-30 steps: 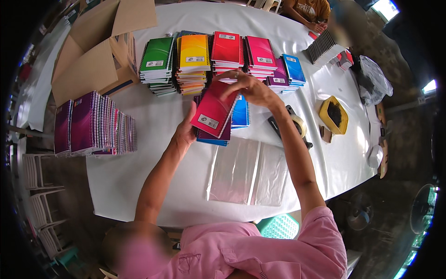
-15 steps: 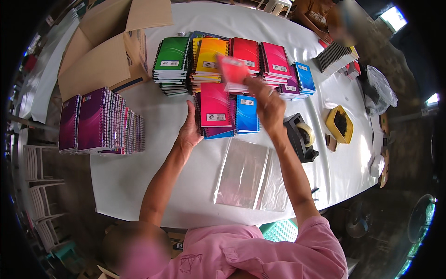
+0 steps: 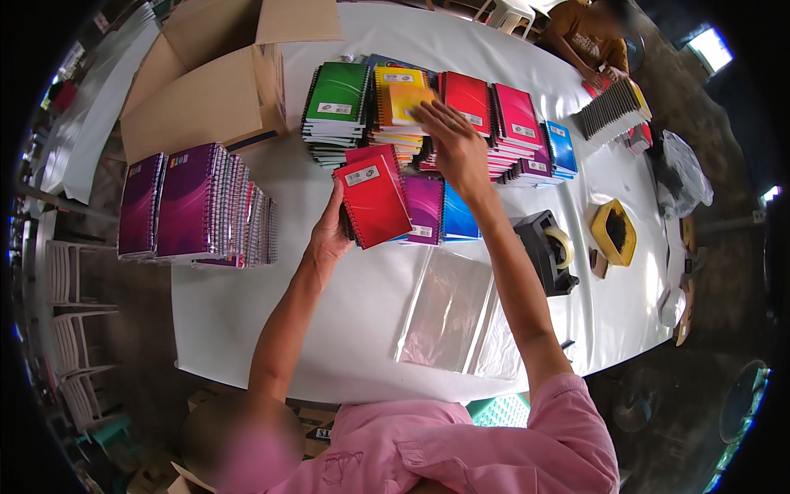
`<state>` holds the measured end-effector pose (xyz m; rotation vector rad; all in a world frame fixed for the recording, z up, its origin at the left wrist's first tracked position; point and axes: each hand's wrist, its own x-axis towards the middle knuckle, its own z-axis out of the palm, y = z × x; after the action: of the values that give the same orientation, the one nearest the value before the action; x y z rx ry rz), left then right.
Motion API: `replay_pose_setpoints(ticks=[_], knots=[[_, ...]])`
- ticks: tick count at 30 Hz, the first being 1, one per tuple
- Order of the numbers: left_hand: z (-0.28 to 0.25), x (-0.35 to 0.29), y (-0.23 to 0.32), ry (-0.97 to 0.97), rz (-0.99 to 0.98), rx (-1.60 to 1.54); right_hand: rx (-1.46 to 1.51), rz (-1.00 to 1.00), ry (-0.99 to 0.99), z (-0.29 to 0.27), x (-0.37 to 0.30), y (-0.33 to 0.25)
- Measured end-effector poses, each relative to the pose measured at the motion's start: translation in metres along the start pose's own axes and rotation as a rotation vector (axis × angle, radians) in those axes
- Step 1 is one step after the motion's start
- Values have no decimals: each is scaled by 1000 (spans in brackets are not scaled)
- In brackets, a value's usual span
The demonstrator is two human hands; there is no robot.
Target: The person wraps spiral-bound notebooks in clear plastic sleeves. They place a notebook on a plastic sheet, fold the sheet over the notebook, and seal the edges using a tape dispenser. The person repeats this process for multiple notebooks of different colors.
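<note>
My left hand [image 3: 331,235] grips the left edge of a small bundle of spiral notebooks, its top one a red notebook [image 3: 377,202] lying tilted. Under it peeks the edge of a pink notebook. My right hand [image 3: 459,152] reaches to the yellow stack, its fingers on the edge of a slightly blurred yellow notebook [image 3: 407,102]. Around it stand a green notebook stack [image 3: 341,89], a red notebook stack [image 3: 467,95] and a pink notebook stack [image 3: 517,115]. Beside the bundle, a purple notebook [image 3: 425,206] and a blue notebook [image 3: 461,216] lie partly covered.
Wrapped purple notebooks [image 3: 188,198] stand at left, before an open cardboard box [image 3: 197,99]. Clear plastic sleeves [image 3: 448,309] lie in front, a tape dispenser [image 3: 543,247] and a yellow tub [image 3: 605,222] to the right. Another person [image 3: 580,37] sits at the far right.
The red notebook from my right hand now lies over the pink one at my left hand. My right hand has moved left to the yellow stack. The view has shifted slightly.
</note>
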<state>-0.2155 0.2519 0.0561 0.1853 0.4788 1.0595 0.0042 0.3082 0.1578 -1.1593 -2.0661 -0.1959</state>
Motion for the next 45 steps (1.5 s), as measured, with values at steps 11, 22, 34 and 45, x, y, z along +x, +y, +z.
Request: replay_pose_setpoints(ticks=[11,22,34,45], knots=[[-31,-13,15,-36,1,-57,24,-98,-82,57,46,-67],[-61,-13,25,-242,6,-30,1064,-35,-414,9,79,-54],[-76,-37,26,-166,-37,-239,-33,-154,-144,98,51,-40],[-74,-24,21,-54,-51,-280,1077,-114,-449,-5,70,-38]])
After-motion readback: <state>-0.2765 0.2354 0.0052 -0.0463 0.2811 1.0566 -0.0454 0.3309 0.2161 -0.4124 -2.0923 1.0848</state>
